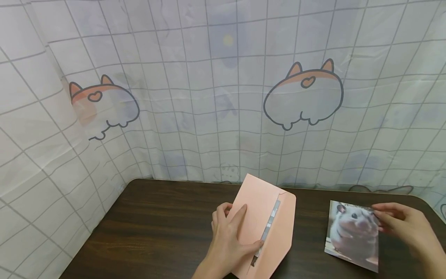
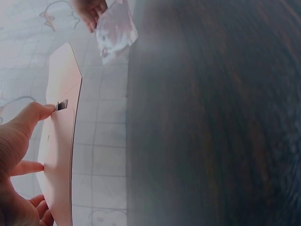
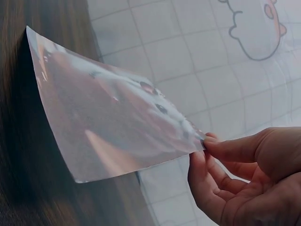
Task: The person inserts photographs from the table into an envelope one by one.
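In the head view my left hand [image 1: 224, 244] grips a pink envelope [image 1: 256, 197], fingers along its back and side, thumb at the opening. The envelope is tilted, its pointed flap [image 1: 283, 221] folded out to the right. A thin grey-white strip of something inside [image 1: 267, 226] shows along the opening, partly covered by the thumb. To the right, my right hand [image 1: 405, 223] pinches a hamster photo [image 1: 355, 236] by its upper right corner. The right wrist view shows the photo [image 3: 117, 117] slightly bowed, held between thumb [image 3: 235, 148] and fingers.
Under both hands lies a dark wood-grain table [image 1: 150, 224] with rounded back corners. A white grid-patterned curtain [image 1: 195, 116] with corgi drawings hangs right behind it and along the left side.
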`<move>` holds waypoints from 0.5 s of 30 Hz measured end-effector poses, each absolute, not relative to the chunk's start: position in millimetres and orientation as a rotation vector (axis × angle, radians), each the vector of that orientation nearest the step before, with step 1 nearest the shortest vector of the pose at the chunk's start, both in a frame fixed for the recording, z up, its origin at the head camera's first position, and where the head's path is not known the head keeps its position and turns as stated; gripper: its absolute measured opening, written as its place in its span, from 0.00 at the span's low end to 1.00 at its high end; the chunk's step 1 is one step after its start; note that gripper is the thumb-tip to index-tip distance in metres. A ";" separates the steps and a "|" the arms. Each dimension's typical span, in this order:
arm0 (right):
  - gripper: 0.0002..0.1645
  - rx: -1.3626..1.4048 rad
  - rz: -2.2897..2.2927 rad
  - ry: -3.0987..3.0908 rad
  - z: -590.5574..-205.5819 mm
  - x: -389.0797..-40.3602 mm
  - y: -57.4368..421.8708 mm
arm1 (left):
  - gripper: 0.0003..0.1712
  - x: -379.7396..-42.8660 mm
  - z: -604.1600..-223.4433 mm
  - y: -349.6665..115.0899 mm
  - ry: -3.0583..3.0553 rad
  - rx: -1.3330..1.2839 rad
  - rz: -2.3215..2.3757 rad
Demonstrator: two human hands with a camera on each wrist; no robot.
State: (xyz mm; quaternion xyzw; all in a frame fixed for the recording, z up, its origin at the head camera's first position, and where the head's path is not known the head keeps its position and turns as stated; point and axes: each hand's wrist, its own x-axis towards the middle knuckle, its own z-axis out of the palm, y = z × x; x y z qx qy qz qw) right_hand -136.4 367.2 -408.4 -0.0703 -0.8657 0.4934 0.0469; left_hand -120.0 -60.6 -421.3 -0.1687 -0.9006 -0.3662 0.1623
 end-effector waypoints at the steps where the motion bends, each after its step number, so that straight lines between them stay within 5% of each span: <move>1: 0.16 -0.212 1.508 -2.644 -407.7 -136.7 366.5 | 0.47 -120.2 -421.4 -60.8 -2.568 -0.484 -1.046; 8: 0.10 -0.201 1.621 -2.605 -405.0 -138.2 362.5 | 0.47 -121.4 -422.2 -62.5 -2.588 -0.473 -1.069; 15: 0.25 -0.157 1.737 -2.532 -402.2 -137.4 354.4 | 0.47 -122.9 -422.7 -64.0 -2.587 -0.479 -1.050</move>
